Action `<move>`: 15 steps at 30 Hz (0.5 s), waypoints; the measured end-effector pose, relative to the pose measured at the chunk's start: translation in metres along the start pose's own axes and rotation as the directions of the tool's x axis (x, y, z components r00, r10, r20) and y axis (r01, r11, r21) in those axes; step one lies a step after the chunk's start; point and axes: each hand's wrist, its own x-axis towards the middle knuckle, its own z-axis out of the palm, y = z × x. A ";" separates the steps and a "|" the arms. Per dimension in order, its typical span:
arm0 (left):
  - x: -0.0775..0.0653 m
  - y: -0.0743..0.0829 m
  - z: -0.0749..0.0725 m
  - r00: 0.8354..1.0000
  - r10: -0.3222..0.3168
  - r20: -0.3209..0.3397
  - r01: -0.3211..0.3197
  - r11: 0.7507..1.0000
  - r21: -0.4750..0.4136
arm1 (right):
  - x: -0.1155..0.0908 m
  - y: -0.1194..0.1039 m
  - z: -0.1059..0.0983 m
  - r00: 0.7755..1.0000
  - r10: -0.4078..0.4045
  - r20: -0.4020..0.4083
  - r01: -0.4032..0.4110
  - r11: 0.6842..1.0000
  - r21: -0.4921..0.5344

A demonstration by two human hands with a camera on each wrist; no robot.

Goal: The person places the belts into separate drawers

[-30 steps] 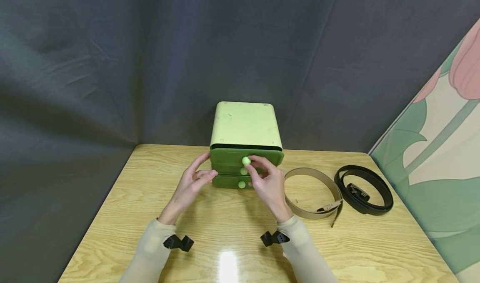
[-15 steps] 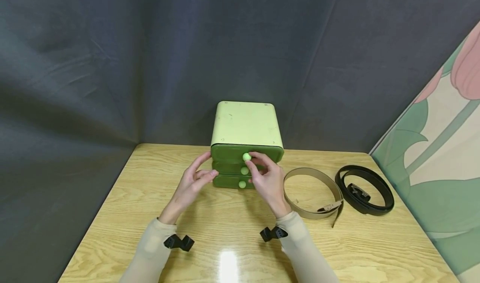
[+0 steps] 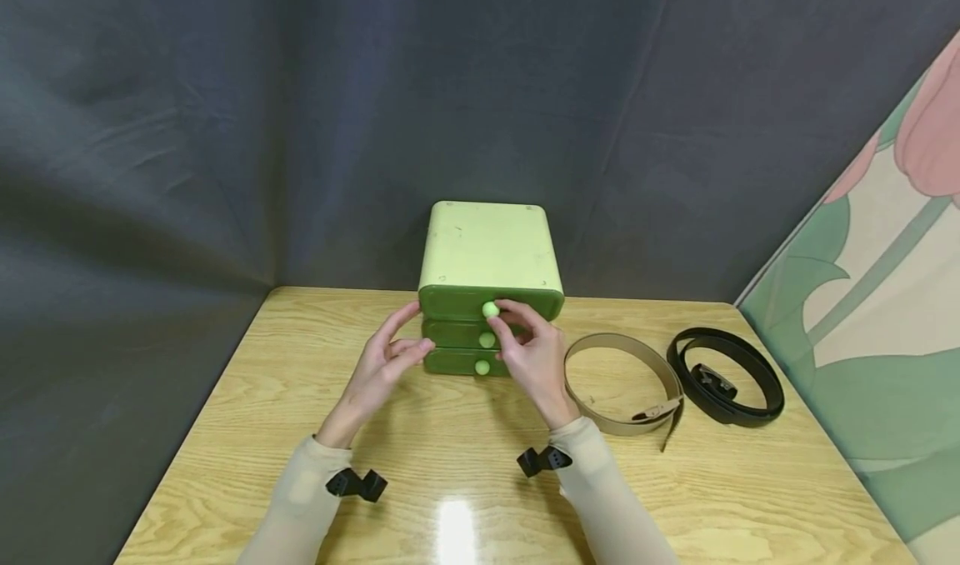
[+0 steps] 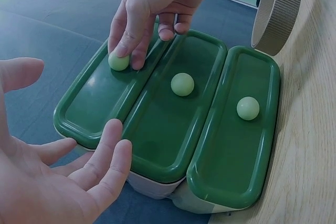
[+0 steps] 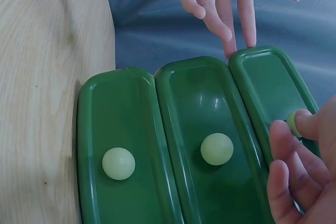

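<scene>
A small chest of drawers (image 3: 491, 244) with a pale green top and three dark green drawer fronts stands at the back of the table. My right hand (image 3: 538, 363) pinches the round light green knob (image 3: 491, 309) of the top drawer (image 3: 453, 302) between thumb and fingers. That drawer sits flush under the top edge. My left hand (image 3: 375, 377) is at the chest's left side, fingers extended, with fingertips at the edge of the drawer fronts. In the left wrist view, the middle knob (image 4: 182, 84) and the bottom knob (image 4: 248, 108) are untouched.
Right of the chest, a coiled tan belt (image 3: 583, 407) lies on the wooden table (image 3: 450, 457). Beside it is a coiled black belt (image 3: 765, 382). A dark grey curtain (image 3: 480, 90) hangs behind, and a flower-patterned panel (image 3: 862, 323) borders the right side.
The top drawer has moved inward, and the dark gap below the chest's top has closed. My right hand has moved slightly forward with the knob. The left hand has stayed in place.
</scene>
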 end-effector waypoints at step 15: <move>0.000 0.001 0.000 1.000 -0.002 -0.006 0.002 1.000 -0.001 | 0.002 -0.004 -0.001 1.000 -0.009 -0.005 0.009 1.000 -0.011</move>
